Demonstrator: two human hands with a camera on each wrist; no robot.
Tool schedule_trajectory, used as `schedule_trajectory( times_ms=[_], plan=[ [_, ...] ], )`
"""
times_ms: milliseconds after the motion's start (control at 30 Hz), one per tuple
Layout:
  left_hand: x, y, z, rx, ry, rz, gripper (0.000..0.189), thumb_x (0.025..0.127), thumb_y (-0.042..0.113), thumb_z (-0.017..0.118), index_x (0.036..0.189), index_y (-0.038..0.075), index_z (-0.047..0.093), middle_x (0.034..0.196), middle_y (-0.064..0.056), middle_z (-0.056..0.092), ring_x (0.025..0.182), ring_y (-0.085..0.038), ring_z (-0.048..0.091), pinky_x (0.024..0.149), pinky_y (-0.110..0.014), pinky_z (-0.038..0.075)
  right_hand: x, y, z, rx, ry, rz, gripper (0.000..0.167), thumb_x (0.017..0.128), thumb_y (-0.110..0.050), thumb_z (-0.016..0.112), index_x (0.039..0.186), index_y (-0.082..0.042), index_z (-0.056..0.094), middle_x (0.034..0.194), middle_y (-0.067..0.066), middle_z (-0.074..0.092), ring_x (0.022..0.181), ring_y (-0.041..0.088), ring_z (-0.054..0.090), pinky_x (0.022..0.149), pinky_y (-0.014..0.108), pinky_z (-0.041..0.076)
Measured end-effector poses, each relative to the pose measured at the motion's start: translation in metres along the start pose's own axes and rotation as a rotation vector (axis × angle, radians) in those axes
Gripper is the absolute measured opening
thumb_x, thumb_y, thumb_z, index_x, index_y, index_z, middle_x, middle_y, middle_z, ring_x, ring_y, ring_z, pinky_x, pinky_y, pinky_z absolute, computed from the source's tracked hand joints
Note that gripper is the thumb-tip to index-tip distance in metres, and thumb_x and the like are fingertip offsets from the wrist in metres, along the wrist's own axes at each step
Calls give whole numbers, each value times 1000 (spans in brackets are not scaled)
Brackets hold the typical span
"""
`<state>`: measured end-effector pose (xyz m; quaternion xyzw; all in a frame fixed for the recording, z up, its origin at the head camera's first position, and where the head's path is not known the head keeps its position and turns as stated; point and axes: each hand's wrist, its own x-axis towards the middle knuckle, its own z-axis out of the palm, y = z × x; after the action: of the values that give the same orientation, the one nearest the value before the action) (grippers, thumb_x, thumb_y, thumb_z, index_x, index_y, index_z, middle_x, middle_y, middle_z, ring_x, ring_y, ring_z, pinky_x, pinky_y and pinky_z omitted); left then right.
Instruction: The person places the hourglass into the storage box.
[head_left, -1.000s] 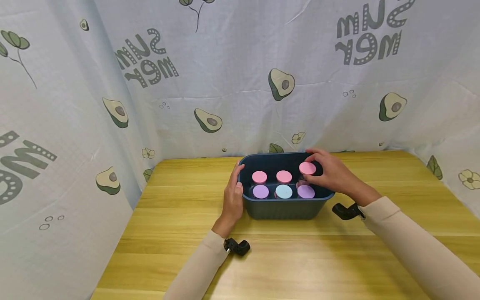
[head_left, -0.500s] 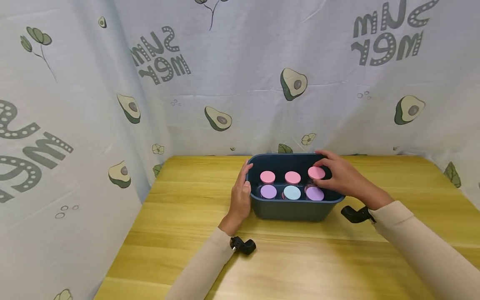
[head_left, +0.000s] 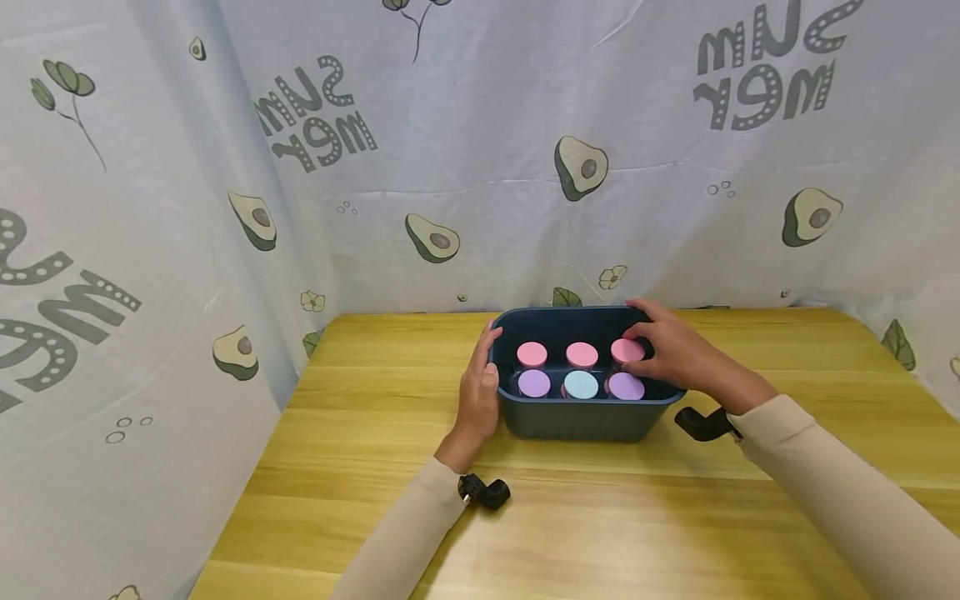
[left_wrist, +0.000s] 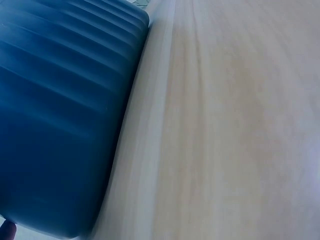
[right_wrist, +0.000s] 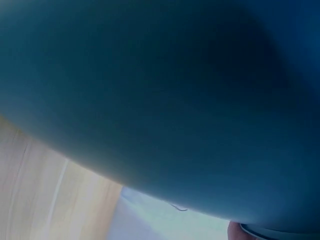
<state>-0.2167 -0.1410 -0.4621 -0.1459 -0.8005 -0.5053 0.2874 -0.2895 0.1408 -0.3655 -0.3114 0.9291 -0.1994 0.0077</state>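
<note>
A dark blue-green plastic bin (head_left: 577, 422) holds several small jars with round lids in two rows. In the back row, at its right end, my right hand (head_left: 678, 354) pinches a pink-lidded jar (head_left: 626, 350) by its lid between thumb and fingers. Beside it in that row stand two more pink-lidded jars. The front row shows a purple lid (head_left: 534, 383), a light blue lid (head_left: 581, 385) and another purple lid (head_left: 626, 386). Against the bin's left end rests my left hand (head_left: 477, 402), fingers extended along the rim. The jars' bodies are mostly hidden.
The bin stands on a wood-grain table (head_left: 570, 533), toward its back edge. Behind and to the left hangs a white curtain (head_left: 495, 242) printed with avocados. The bin's outer wall (left_wrist: 60, 125) fills much of both wrist views.
The pink-lidded jar in my right hand has gone down into the bin, to about the level of the other pink lids. My left hand stays at the bin's end. The head view has shifted slightly.
</note>
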Motion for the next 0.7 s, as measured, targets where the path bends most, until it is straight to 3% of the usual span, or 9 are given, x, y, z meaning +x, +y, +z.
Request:
schedule_trajectory(
  times_ms=[200, 433, 700],
  plan=[
    [0, 1, 0, -5, -8, -13, 56, 95, 31, 23, 148, 13, 34, 158, -1, 25, 143, -21, 27, 111, -52, 27, 0, -2, 1, -15, -13, 9, 41, 75, -17, 80, 106, 7, 68, 149, 30, 26, 133, 49, 26, 103, 64, 30],
    [-2, 0, 1, -14, -7, -5, 57, 96, 30, 23, 148, 12, 33, 157, -8, 28, 143, -22, 27, 111, -53, 27, -1, -1, 0, -30, -31, -9, 42, 75, -14, 79, 108, 10, 67, 148, 31, 25, 132, 50, 28, 102, 63, 33],
    [1, -1, -5, 31, -35, -22, 55, 96, 25, 26, 150, 14, 33, 158, 1, 25, 143, -20, 27, 112, -50, 28, -1, 1, -3, -2, -49, -14, 49, 82, -21, 74, 119, 8, 62, 151, 31, 22, 134, 52, 25, 102, 64, 31]
  ],
)
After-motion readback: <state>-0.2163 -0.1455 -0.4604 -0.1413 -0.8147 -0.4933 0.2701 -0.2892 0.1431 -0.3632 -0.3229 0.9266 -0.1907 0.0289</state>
